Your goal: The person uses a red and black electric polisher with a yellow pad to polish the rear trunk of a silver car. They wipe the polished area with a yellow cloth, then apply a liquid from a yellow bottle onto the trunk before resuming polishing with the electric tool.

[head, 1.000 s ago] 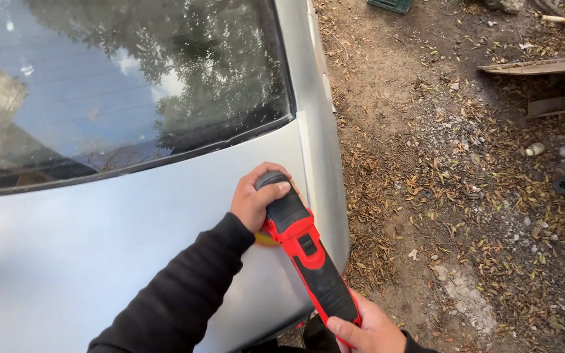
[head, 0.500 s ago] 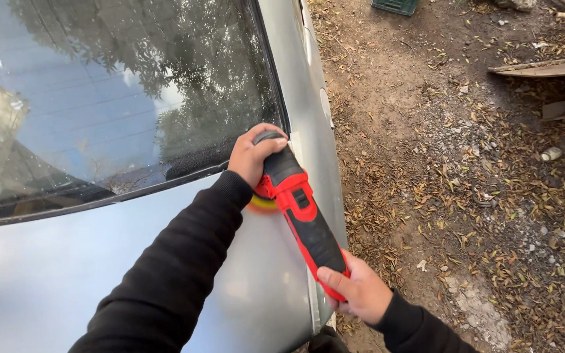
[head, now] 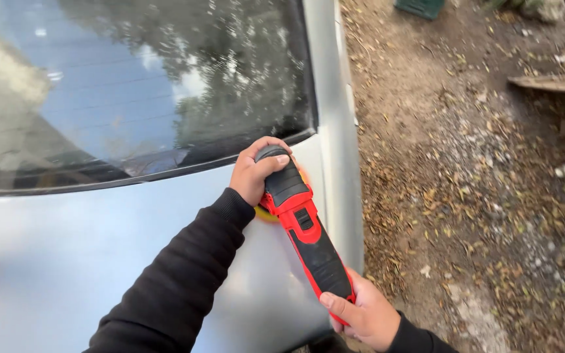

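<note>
Two hands hold the red-and-black polisher on the silver car panel, just below the window. The left hand wraps the head; the right hand clasps the handle end. Likely weighty, rigid and vibrating, so both grips suit it.

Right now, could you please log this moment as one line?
left hand on polisher head | right hand grips handle | pad on silver car panel
</note>
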